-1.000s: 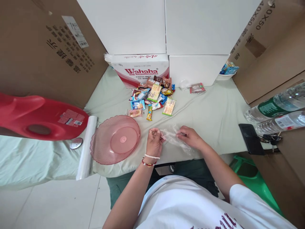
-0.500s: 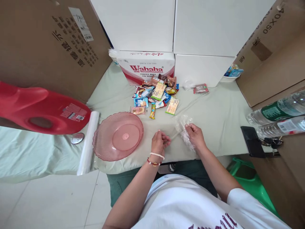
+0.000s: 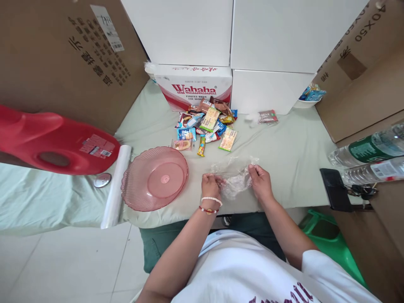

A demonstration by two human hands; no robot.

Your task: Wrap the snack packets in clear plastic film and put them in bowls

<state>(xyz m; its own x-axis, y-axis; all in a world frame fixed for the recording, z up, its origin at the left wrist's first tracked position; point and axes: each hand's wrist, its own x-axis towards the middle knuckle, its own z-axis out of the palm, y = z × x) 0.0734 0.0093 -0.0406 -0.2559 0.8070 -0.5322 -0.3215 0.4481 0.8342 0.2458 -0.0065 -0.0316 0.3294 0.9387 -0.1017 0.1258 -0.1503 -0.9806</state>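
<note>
A crinkled sheet of thin clear plastic film (image 3: 235, 179) stretches between both hands just above the table's front part. My left hand (image 3: 211, 185), with two bracelets at the wrist, pinches its left edge. The right edge is in the closed fingers of my right hand (image 3: 260, 182). Left of my hands lies a ribbed pink transparent plate (image 3: 135, 185) with nothing on it. Beyond the film, a pile of wrapped snacks (image 3: 210, 119) rests against the Wahaba-like lettered "Wahaha" box (image 3: 192, 90).
A white plastic roll (image 3: 116, 189) and a red jug (image 3: 59, 143) stand left of the plate. Apart from the pile lies a brown packet (image 3: 268, 117). Two bottles (image 3: 369, 147), a black phone (image 3: 336, 189) and keys (image 3: 362, 191) are at the right. White boxes (image 3: 268, 92) wall the back.
My left hand has taken hold of the plastic film's left edge. The film, bunched at my right hand before, is now spread between both hands.
</note>
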